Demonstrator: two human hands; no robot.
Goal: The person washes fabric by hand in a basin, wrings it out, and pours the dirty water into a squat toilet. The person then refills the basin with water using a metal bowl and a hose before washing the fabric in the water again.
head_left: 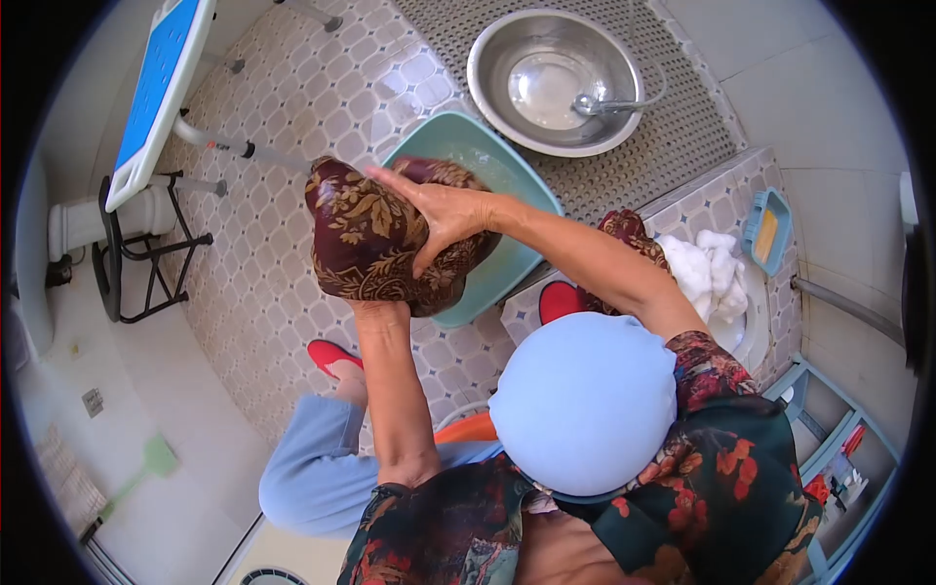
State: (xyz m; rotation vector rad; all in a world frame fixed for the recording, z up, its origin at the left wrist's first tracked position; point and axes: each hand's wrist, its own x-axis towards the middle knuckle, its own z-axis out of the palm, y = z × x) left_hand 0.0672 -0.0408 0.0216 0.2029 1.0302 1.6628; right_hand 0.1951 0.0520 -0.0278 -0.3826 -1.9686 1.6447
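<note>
A maroon cloth point(366, 219) with a gold floral pattern is held up partly over a pale green basin point(534, 185) of water. My left hand is hidden inside or behind the cloth; only the wrist and forearm emerge below it, so its fingers cannot be seen. My right hand point(447, 216) grips the cloth from the right. Its thumb lies across the fabric, apart from the stretched fingers, and some fingers are hidden. The wet-looking cloth bulges around both hands, and part of it hangs over the basin's left side.
A steel bowl point(492, 78) with a shower head point(585, 104) stands on a perforated mat point(673, 161). White fabric point(707, 273) and a soap dish point(754, 229) lie at right. A blue-topped stool point(161, 83) stands left. Red shoes point(330, 357) are on the tiled floor.
</note>
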